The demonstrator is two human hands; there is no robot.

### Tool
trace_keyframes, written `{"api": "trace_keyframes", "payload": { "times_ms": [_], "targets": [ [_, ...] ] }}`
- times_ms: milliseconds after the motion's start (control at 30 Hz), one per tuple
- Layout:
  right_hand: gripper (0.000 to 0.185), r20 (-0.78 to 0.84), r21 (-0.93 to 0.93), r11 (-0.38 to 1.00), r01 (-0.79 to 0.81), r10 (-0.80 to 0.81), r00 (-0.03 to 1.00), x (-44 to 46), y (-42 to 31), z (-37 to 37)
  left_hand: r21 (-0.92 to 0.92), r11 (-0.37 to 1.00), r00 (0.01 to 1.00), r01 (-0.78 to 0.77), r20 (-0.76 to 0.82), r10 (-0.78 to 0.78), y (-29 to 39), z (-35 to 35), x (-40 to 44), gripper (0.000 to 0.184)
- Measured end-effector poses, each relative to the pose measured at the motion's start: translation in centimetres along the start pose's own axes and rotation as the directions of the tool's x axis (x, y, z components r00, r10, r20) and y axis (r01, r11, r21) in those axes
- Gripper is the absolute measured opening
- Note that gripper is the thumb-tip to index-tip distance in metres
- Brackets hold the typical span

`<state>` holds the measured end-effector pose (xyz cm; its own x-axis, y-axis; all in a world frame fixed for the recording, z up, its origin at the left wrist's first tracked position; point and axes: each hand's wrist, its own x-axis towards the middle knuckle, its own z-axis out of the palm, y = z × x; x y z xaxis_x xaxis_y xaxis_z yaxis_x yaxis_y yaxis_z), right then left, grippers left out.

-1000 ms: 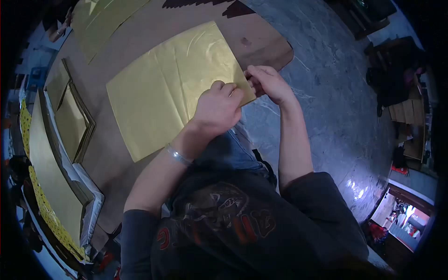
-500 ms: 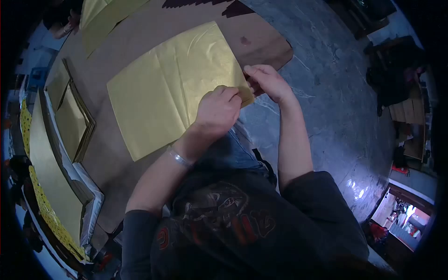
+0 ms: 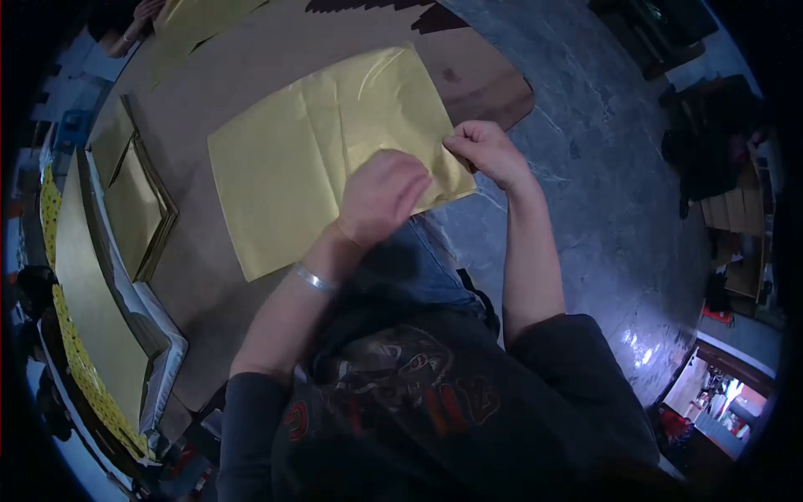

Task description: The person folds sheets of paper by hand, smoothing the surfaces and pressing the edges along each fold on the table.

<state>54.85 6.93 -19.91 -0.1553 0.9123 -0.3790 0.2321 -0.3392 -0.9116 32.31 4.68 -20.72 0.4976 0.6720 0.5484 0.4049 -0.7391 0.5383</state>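
Observation:
A large gold paper sheet [image 3: 276, 167] with crease lines down its middle lies on the brown table. At its right edge my right hand [image 3: 492, 155] is closed, pinching the paper between thumb and fingers. The corner near that hand bends up slightly. My left hand [image 3: 383, 199], with a silvery bracelet on the wrist, is over the lower right part of the sheet. Its fingers are curled and blurred by motion, so I cannot tell whether they touch the paper or hold anything.
Stacks of folded gold paper [image 3: 138, 209] lie along the left of the brown table [image 3: 188, 335]. Dark zigzag-edged pieces [image 3: 439, 18] are at the far edge. Another person's hand [image 3: 146, 12] is near more gold paper [image 3: 188, 25] at upper left. Grey floor [image 3: 594, 192] lies to the right.
My left hand has drawn back from the sheet's right edge. My right hand now grips that edge with the thumb on top. The whole view has shifted slightly.

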Motion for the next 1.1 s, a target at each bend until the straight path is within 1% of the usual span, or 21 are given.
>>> {"api": "trace_keyframes", "payload": {
  "times_ms": [33,100,200,267,300,367,400,433,467,500,567,600,700,800,833,867,967,1000,1033,1067,1100],
  "targets": [
    [0.019,-0.021,0.01,1.0,0.007,-0.007,1.0,-0.3,-0.4,0.3,0.049,0.988,0.985,0.149,-0.093,-0.144,-1.4,-1.4,0.0,0.01],
    [0.019,-0.023,-0.006,1.0,0.017,-0.017,1.0,0.2,0.4,0.2,-0.002,0.906,0.894,0.423,-0.161,-0.418,-5.3,-4.4,0.5,0.015],
    [0.017,-0.015,-0.025,0.999,0.035,-0.035,0.999,0.5,0.8,-0.1,0.081,0.908,0.912,0.411,-0.016,-0.411,-8.1,-6.3,-0.8,0.025],
    [0.019,-0.035,-0.049,0.997,0.051,-0.053,0.998,0.4,0.7,-0.1,0.176,0.943,0.957,0.283,0.006,-0.289,-8.3,-5.7,-1.7,0.032],
    [0.02,-0.035,-0.05,0.997,0.062,-0.063,0.997,0.3,0.6,0.0,0.231,0.94,0.963,0.251,0.044,-0.268,-8.3,-5.9,-1.8,0.037],
    [0.02,-0.008,-0.04,0.998,0.057,-0.057,0.998,0.5,0.6,-0.3,0.258,0.934,0.958,0.246,0.079,-0.274,-8.0,-6.0,-1.9,0.041],
    [0.019,0.017,-0.032,0.998,0.051,-0.051,0.999,0.5,0.3,-0.2,0.267,0.936,0.955,0.231,0.121,-0.27,-8.0,-6.2,-1.8,0.048],
    [0.019,-0.039,-0.079,0.995,0.055,-0.058,0.998,0.2,0.2,0.1,0.294,0.93,0.947,0.221,0.163,-0.276,-7.8,-6.4,-1.9,0.052],
    [0.019,-0.036,-0.082,0.995,0.056,-0.059,0.998,0.2,0.2,0.1,0.321,0.924,0.938,0.209,0.203,-0.282,-7.4,-6.7,-1.8,0.057],
    [0.019,-0.036,-0.07,0.996,0.053,-0.055,0.998,0.2,0.4,0.1,0.373,0.897,0.903,0.238,0.255,-0.346,-7.3,-6.6,-1.7,0.066],
    [0.019,-0.018,-0.054,0.998,0.041,-0.042,0.999,0.4,0.7,-0.1,0.429,0.868,0.865,0.251,0.303,-0.4,-6.2,-6.7,-1.5,0.075],
    [0.019,-0.013,-0.056,0.998,0.04,-0.041,0.999,0.4,0.8,-0.2,0.456,0.846,0.828,0.276,0.334,-0.45,-5.5,-6.9,-1.3,0.088],
    [0.019,-0.018,-0.078,0.997,0.014,-0.015,1.0,0.5,0.2,-0.3,0.527,0.809,0.806,0.26,0.343,-0.482,-4.5,-6.4,-1.5,0.105],
    [0.019,-0.017,-0.01,1.0,0.017,-0.017,1.0,0.2,0.1,0.1,0.508,0.822,0.827,0.257,0.325,-0.459,-3.8,-5.9,-2.3,0.107],
    [0.019,-0.009,-0.079,0.997,0.023,-0.024,1.0,0.5,0.5,-0.2,0.497,0.835,0.834,0.237,0.336,-0.437,-3.6,-5.8,-2.6,0.107],
    [0.019,-0.001,-0.081,0.996,0.025,-0.025,1.0,0.5,0.5,-0.4,0.486,0.846,0.841,0.218,0.346,-0.416,-3.1,-5.7,-2.9,0.106],
    [0.02,-0.045,-0.099,0.995,-0.017,0.012,0.999,0.6,0.1,-0.1,0.319,0.926,0.859,0.204,0.396,-0.325,-3.3,-7.2,-3.6,0.088],
    [0.02,-0.02,-0.102,0.995,-0.012,0.01,1.0,0.3,-0.3,0.1,0.236,0.937,0.89,0.258,0.319,-0.326,-4.1,-8.0,-4.0,0.07],
    [0.019,-0.043,-0.084,0.996,-0.011,0.008,0.999,0.0,-0.6,0.3,0.107,0.922,0.897,0.371,0.216,-0.386,-5.6,-8.9,-4.8,0.062],
    [0.018,-0.065,-0.063,0.998,-0.014,0.01,0.998,0.1,-0.5,0.3,-0.032,0.887,0.882,0.462,0.119,-0.455,-7.0,-10.0,-6.0,0.055],
    [0.018,-0.018,-0.036,0.999,-0.01,0.01,1.0,0.5,0.1,-0.2,-0.045,0.845,0.846,0.532,0.06,-0.529,-7.3,-11.8,-6.8,0.047]
  ]
}}
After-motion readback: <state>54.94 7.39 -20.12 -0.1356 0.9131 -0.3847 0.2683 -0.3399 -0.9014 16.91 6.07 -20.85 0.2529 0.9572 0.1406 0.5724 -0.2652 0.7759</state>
